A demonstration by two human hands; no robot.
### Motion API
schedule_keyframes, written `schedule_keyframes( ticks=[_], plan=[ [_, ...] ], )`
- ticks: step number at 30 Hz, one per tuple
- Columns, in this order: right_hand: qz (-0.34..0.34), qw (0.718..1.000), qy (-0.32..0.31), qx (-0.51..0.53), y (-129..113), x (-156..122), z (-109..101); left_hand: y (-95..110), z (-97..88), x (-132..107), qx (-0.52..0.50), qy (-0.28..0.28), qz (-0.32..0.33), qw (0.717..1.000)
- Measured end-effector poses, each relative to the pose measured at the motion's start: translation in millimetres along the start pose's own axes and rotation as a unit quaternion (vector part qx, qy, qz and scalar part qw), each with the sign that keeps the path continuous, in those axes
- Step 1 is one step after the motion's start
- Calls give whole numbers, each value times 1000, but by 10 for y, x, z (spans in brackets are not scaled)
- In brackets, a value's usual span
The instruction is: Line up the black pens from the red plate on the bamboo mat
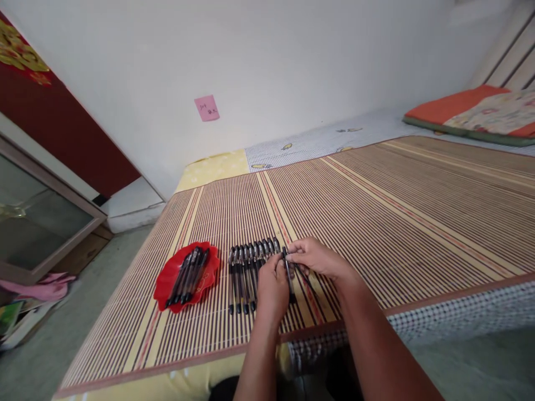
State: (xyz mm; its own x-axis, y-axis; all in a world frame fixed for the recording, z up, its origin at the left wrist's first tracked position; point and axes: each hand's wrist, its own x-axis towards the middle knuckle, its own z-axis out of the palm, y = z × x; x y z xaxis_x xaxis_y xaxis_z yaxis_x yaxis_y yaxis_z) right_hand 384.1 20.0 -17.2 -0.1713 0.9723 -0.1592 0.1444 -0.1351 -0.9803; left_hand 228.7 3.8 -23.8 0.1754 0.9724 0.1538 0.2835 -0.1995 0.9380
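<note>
Pen (287, 264) | right hand (308, 257) pinches its upper end, apparently for control | left hand (272, 285) curls alongside, closure unclear | pen row (239, 278) adjacent

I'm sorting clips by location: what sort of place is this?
Probably a bedroom: a striped slatted mat lies over a patterned sheet, with orange floral bedding at the far right.

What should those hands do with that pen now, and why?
Maybe lay the pen flat at the right end of the row of pens. The left hand and right hand have it between them right there, and the other pens lie side by side, caps pointing away from the person.
</note>
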Motion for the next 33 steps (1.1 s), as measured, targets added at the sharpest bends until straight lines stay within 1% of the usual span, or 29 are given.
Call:
schedule_keyframes(
  ticks=[2,3,4,7,8,9,11,13,14,16,20,27,33],
  plan=[
    [3,1000,-6,-6,33,-2,-45,16,-19,-10,18,-23,6,1000],
    [4,1000,-8,-8,49,-5,-69,21,-44,-13,33,-23,9,999],
    [7,1000,-9,-10,63,-7,-91,25,-81,-13,52,-10,12,999],
    [21,1000,-4,-12,87,-6,-133,36,-243,2,117,54,30,991],
    [29,999,-2,-12,87,1,-132,39,-300,9,136,62,41,988],
    [36,999,0,-14,85,12,-122,42,-351,15,152,58,54,985],
    [51,998,10,-30,76,45,-78,42,-419,20,171,10,88,981],
    [62,996,25,-55,74,89,-11,31,-435,16,179,-60,114,975],
    [66,995,32,-65,79,112,24,21,-429,12,182,-89,119,972],
    [70,994,45,-76,100,154,88,-5,-403,3,187,-123,122,967],
    [69,990,67,-100,145,201,154,-50,-370,-9,208,-147,131,958],
    [32,975,166,-147,130,248,180,-75,-362,-7,233,-167,150,946],
    [22,968,191,-158,171,318,191,-57,-345,-17,231,-175,141,946]
  ],
)
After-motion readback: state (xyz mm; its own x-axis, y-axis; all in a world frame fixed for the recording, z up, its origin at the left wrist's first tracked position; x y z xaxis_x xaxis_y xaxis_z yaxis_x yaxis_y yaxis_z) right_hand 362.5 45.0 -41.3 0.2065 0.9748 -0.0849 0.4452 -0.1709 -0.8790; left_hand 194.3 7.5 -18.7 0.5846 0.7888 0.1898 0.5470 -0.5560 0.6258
